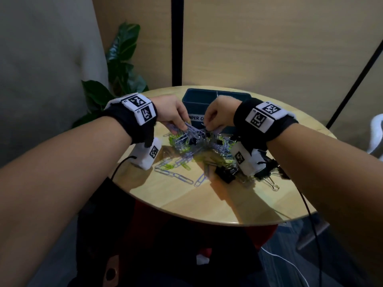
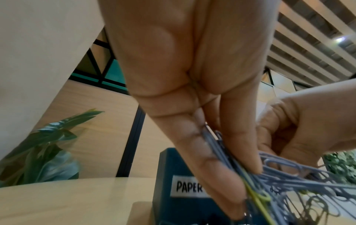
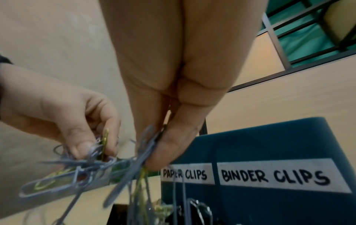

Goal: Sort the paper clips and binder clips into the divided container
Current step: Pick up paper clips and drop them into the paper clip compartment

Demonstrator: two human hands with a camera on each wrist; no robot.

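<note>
A heap of lilac and lime paper clips point(image 1: 186, 146) mixed with black binder clips point(image 1: 226, 174) lies on the round wooden table point(image 1: 207, 199). Behind it stands the blue divided container point(image 1: 199, 100), labelled PAPER CLIPS point(image 3: 185, 175) and BINDER CLIPS point(image 3: 275, 178). My left hand point(image 1: 176, 119) pinches a tangled bunch of paper clips point(image 2: 269, 172) just above the heap. My right hand point(image 1: 215, 119) pinches another bunch of paper clips point(image 3: 142, 152) that hangs tangled with the first. Both hands hover in front of the container.
A leafy green plant point(image 1: 122, 65) stands behind the table at the left. Wood wall panels with black posts rise behind the container. Black cables point(image 1: 306, 206) run from both wrists over the table edge. A white chair part point(image 1: 377, 133) shows at the far right.
</note>
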